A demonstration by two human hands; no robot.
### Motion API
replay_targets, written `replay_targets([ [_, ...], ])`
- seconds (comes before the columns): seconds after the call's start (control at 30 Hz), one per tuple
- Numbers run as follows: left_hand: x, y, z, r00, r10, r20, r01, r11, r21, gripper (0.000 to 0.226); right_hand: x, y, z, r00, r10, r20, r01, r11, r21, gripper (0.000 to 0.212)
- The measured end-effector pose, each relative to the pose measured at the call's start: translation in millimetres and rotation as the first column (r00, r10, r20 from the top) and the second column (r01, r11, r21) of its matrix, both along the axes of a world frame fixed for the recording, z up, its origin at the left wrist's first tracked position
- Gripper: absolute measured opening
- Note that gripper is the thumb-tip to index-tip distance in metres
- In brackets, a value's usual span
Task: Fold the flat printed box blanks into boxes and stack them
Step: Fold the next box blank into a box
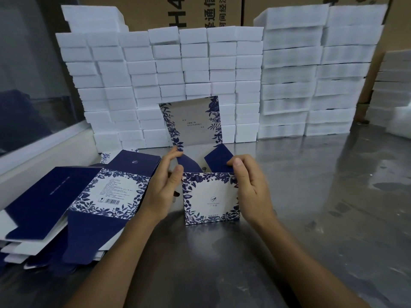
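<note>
A half-formed box (211, 197) with blue floral print stands on the steel table (311, 196) in front of me. Its lid panel (192, 122) is raised upright behind it, and two dark blue side flaps (219, 160) stick up. My left hand (162, 185) grips the box's left side, fingertips on the left flap. My right hand (251, 185) holds the right side, thumb and fingers pinching the right flap. A pile of flat printed blanks (73, 203) lies to the left of my left hand.
A high wall of stacked white foam blocks (169, 70) runs across the back of the table, with taller stacks at the right (315, 70). Brown cartons (200, 12) stand behind them. A window ledge (40, 150) borders the left side.
</note>
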State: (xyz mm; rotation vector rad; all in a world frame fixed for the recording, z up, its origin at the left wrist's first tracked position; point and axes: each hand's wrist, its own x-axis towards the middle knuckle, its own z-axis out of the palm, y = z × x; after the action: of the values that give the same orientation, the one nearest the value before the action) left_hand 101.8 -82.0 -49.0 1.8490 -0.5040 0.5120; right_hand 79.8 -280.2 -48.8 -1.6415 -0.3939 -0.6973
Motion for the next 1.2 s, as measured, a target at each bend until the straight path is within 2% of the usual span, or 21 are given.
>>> replay_targets([
  [0.17, 5, -2, 1, 0.995, 0.044, 0.088, -0.048, 0.998, 0.040, 0.053, -1, 2, 0, 0.999, 0.037, 0.006, -0.037, 0.999, 0.033, 0.025],
  [0.27, 4, -5, -1, 0.990, 0.065, 0.126, -0.075, 0.995, 0.069, 0.051, 0, 2, -3, 0.998, 0.053, -0.031, -0.051, 0.998, 0.046, 0.031],
  [0.37, 2, -5, -6, 0.995, 0.063, 0.076, -0.064, 0.998, 0.011, 0.053, -1, 1, -4, 0.998, 0.051, -0.037, -0.049, 0.997, 0.065, 0.034],
  [0.47, 2, -6, -7, 0.999, -0.048, 0.006, 0.048, 0.993, -0.104, 0.066, -1, 1, -4, 0.997, 0.065, -0.034, -0.061, 0.994, 0.090, 0.034],
  [0.57, 5, -8, -8, 0.998, -0.065, -0.005, 0.064, 0.982, -0.178, 0.075, 1, 1, -5, 0.997, 0.051, -0.057, -0.043, 0.990, 0.138, 0.046],
  [0.67, 2, -14, -10, 0.998, -0.057, 0.038, 0.063, 0.979, -0.195, 0.073, 4, 2, -8, 0.996, -0.014, -0.086, 0.030, 0.982, 0.185, 0.050],
  [0.8, -3, -21, -11, 0.994, 0.037, 0.098, -0.018, 0.981, -0.193, 0.071, 6, -3, -7, 0.977, -0.186, -0.107, 0.201, 0.969, 0.144, 0.039],
  [0.87, -7, -22, -11, 0.991, 0.061, 0.120, -0.038, 0.982, -0.184, 0.067, 7, -7, -5, 0.970, -0.218, -0.109, 0.231, 0.964, 0.132, 0.028],
  [0.97, -10, -24, -13, 0.982, 0.094, 0.165, -0.071, 0.988, -0.139, 0.061, 7, -6, -1, 0.984, -0.120, -0.129, 0.139, 0.980, 0.145, 0.015],
  [1.03, -12, -25, -13, 0.976, 0.133, 0.172, -0.116, 0.988, -0.106, 0.060, 5, -3, -2, 0.987, -0.064, -0.151, 0.081, 0.991, 0.106, 0.024],
  [1.2, -23, -23, -10, 0.962, 0.145, 0.231, -0.146, 0.989, -0.013, 0.060, 2, -2, -3, 0.978, 0.092, -0.187, -0.053, 0.978, 0.203, 0.042],
])
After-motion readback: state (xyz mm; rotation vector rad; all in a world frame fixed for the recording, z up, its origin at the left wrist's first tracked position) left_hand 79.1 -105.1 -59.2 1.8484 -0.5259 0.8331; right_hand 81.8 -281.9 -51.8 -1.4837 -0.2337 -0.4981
